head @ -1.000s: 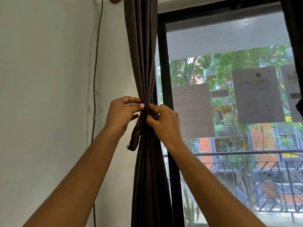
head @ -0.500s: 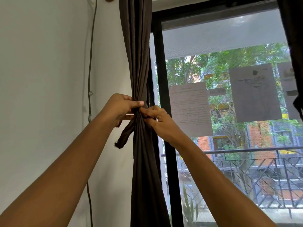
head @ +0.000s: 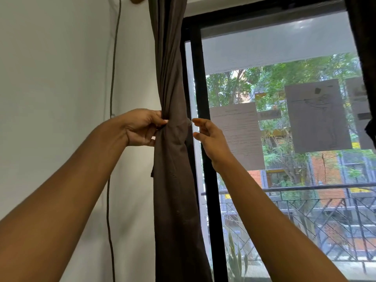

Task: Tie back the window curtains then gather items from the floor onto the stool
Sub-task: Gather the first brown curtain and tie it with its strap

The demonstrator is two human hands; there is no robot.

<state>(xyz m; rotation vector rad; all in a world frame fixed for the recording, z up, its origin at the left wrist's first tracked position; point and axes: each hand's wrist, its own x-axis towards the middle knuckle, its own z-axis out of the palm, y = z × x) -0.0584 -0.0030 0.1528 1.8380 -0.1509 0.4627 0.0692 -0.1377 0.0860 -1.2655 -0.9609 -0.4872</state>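
Note:
A dark brown curtain (head: 173,190) hangs gathered in a narrow bunch at the left side of the window. A band of the same cloth, the tie-back (head: 179,128), wraps it at hand height. My left hand (head: 142,129) pinches the tie-back and curtain at the bunch's left edge. My right hand (head: 207,135) hovers just right of the bunch, fingers relaxed and apart from the cloth, holding nothing. A second dark curtain (head: 366,58) shows at the right edge of the view. The floor and the stool are out of view.
A black window frame (head: 205,159) stands right behind the curtain. Papers (head: 240,135) are stuck on the glass. A thin cable (head: 110,139) runs down the white wall at left. A railing and trees lie outside.
My right hand has let go of the curtain and pulled back to the right. The loose end of the tie-back now hangs close along the bunch. My left hand still pinches it.

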